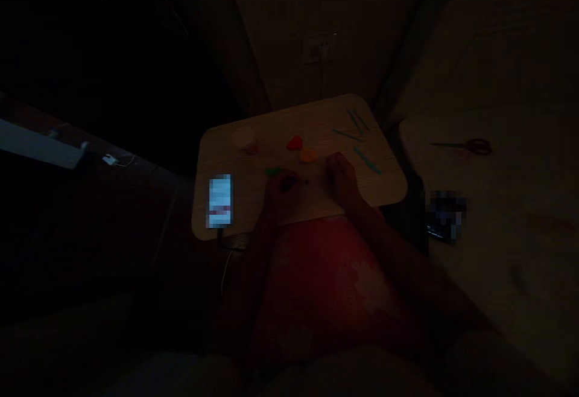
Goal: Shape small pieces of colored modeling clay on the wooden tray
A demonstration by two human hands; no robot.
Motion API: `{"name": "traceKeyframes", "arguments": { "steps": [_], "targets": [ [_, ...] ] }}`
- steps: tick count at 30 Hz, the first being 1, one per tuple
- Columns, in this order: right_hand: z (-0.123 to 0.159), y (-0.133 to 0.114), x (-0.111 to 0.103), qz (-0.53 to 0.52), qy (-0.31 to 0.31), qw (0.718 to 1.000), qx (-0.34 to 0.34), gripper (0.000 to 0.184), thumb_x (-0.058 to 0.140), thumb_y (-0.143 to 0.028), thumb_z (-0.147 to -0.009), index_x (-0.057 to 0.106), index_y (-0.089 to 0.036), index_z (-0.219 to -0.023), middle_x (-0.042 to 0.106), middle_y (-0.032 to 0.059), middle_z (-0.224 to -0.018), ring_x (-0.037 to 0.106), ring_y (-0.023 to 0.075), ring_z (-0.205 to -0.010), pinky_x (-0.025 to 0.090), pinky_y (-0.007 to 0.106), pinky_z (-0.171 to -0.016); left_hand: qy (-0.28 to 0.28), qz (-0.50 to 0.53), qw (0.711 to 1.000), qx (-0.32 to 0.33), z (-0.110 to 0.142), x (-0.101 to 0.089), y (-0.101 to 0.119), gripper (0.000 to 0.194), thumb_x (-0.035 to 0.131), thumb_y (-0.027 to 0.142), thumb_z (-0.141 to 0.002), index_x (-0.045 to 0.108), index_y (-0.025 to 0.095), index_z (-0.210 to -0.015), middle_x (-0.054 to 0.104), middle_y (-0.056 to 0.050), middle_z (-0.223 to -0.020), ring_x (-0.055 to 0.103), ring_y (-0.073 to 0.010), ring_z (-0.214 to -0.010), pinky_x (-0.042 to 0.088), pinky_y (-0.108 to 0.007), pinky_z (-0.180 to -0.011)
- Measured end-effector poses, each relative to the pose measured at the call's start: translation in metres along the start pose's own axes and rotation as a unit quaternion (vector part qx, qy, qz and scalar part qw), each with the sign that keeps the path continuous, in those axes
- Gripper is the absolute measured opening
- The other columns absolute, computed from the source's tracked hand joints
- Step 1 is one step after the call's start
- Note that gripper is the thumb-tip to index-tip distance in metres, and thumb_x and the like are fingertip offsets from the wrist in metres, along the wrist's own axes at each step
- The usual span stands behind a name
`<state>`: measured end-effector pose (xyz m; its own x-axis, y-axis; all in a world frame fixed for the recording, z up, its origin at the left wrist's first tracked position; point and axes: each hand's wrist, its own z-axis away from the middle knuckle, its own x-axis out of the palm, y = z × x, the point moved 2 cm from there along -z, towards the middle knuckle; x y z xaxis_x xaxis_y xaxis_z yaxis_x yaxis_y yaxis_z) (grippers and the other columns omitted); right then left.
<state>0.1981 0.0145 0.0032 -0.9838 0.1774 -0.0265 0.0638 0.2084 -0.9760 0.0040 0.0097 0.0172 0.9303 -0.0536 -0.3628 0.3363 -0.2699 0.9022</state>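
The view is very dark. My left hand rests on the small wooden table, its fingers curled round a dark lump. A tiny dark bit lies just right of those fingers. Beside the left hand, partly hidden by it, is a green piece. My right hand is closed on the tabletop, and what its fingers hold, if anything, is hidden. Between and beyond the hands lie a red lump and an orange lump, apart from both hands; they look like modelling clay.
On the table stand a lidded tub and a lit phone with a cable. Several thin blue-green sticks and a thicker blue-green tool lie at right. Scissors rest on the pale surface farther right.
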Motion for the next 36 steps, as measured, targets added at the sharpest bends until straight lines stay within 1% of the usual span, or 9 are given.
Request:
{"name": "traceKeyframes", "arguments": {
  "steps": [4, 9, 15, 17, 21, 26, 31, 34, 36],
  "targets": [
    [-0.0010, 0.0010, 0.0017, -0.018, -0.009, 1.000, -0.002, 0.032, 0.053, -0.055, -0.097, 0.059, -0.024, -0.090, 0.055, -0.0006, -0.071, 0.050, 0.0149, -0.061, 0.041, 0.029, -0.056, -0.004, 0.003, 1.000, 0.000, -0.0001, 0.0002, -0.0014, 0.004, 0.069, 0.019, -0.082, 0.069, 0.019, -0.086, 0.072, -0.001, -0.085, 0.065, -0.0147, -0.078, 0.052, -0.026, -0.072],
    [-0.0011, -0.0026, 0.0026, -0.024, -0.018, 1.000, -0.003, 0.031, 0.047, -0.047, -0.100, 0.068, -0.023, -0.102, 0.064, 0.0020, -0.079, 0.056, 0.0137, -0.060, 0.044, 0.028, -0.056, 0.003, 0.000, 1.000, 0.004, -0.0002, 0.0000, -0.0013, 0.004, 0.069, 0.020, -0.081, 0.069, 0.019, -0.085, 0.071, -0.001, -0.084, 0.064, -0.0148, -0.076, 0.051, -0.026, -0.071],
    [-0.0001, -0.0041, 0.0024, -0.014, -0.012, 1.000, -0.025, 0.027, 0.058, -0.039, -0.095, 0.064, -0.025, -0.117, 0.066, 0.0018, -0.079, 0.059, 0.0149, -0.062, 0.048, 0.029, -0.058, 0.001, 0.001, 1.000, 0.005, -0.0001, 0.0005, -0.0030, 0.006, 0.068, 0.020, -0.081, 0.068, 0.019, -0.087, 0.071, -0.002, -0.087, 0.065, -0.0149, -0.079, 0.052, -0.026, -0.073],
    [0.0003, -0.0022, 0.0025, -0.024, -0.007, 1.000, -0.018, 0.024, 0.059, -0.040, -0.095, 0.062, -0.025, -0.114, 0.065, 0.0004, -0.077, 0.058, 0.0147, -0.059, 0.048, 0.029, -0.056, -0.001, -0.002, 1.000, 0.004, -0.0002, 0.0005, -0.0037, 0.006, 0.068, 0.020, -0.081, 0.068, 0.019, -0.087, 0.072, -0.002, -0.087, 0.065, -0.0152, -0.079, 0.053, -0.026, -0.073],
    [0.0000, -0.0015, 0.0022, 0.007, -0.014, 1.000, 0.003, 0.020, 0.058, -0.040, -0.095, 0.068, -0.022, -0.093, 0.065, 0.0001, -0.071, 0.058, 0.0142, -0.059, 0.047, 0.028, -0.057, -0.003, -0.003, 1.000, 0.005, -0.0002, -0.0004, -0.0026, 0.006, 0.069, 0.021, -0.082, 0.068, 0.019, -0.087, 0.072, -0.001, -0.086, 0.065, -0.0158, -0.078, 0.053, -0.027, -0.074],
    [-0.0013, -0.0057, 0.0004, 0.043, 0.003, 0.999, 0.015, 0.017, 0.066, -0.036, -0.087, 0.072, -0.020, -0.083, 0.067, 0.0006, -0.068, 0.058, 0.0149, -0.061, 0.046, 0.028, -0.061, 0.000, -0.006, 1.000, 0.005, -0.0001, -0.0007, -0.0006, 0.006, 0.069, 0.021, -0.082, 0.069, 0.019, -0.087, 0.073, -0.002, -0.087, 0.067, -0.0164, -0.081, 0.054, -0.028, -0.075],
    [-0.0015, -0.0052, 0.0011, 0.050, 0.016, 0.999, 0.009, 0.013, 0.073, -0.034, -0.080, 0.073, -0.020, -0.079, 0.070, 0.0014, -0.071, 0.058, 0.0146, -0.062, 0.046, 0.027, -0.059, -0.004, 0.009, 1.000, -0.001, -0.0008, 0.0005, -0.0029, 0.005, 0.069, 0.020, -0.081, 0.069, 0.019, -0.086, 0.073, -0.002, -0.086, 0.067, -0.0156, -0.078, 0.054, -0.026, -0.071],
    [-0.0009, -0.0047, 0.0017, 0.036, 0.010, 0.999, 0.014, 0.013, 0.076, -0.033, -0.077, 0.075, -0.020, -0.082, 0.074, 0.0027, -0.077, 0.064, 0.0160, -0.066, 0.051, 0.029, -0.063, -0.003, 0.005, 1.000, 0.002, -0.0010, 0.0005, -0.0051, 0.005, 0.069, 0.021, -0.082, 0.069, 0.019, -0.087, 0.073, -0.002, -0.087, 0.067, -0.0157, -0.079, 0.054, -0.026, -0.073],
    [-0.0003, -0.0051, 0.0022, 0.022, -0.007, 1.000, 0.016, 0.015, 0.074, -0.033, -0.081, 0.076, -0.021, -0.088, 0.078, 0.0048, -0.086, 0.070, 0.0174, -0.072, 0.056, 0.031, -0.068, -0.002, -0.002, 1.000, 0.007, -0.0009, 0.0001, -0.0056, 0.006, 0.069, 0.021, -0.082, 0.069, 0.020, -0.087, 0.073, -0.002, -0.088, 0.067, -0.0160, -0.081, 0.054, -0.027, -0.074]
  ]
}}
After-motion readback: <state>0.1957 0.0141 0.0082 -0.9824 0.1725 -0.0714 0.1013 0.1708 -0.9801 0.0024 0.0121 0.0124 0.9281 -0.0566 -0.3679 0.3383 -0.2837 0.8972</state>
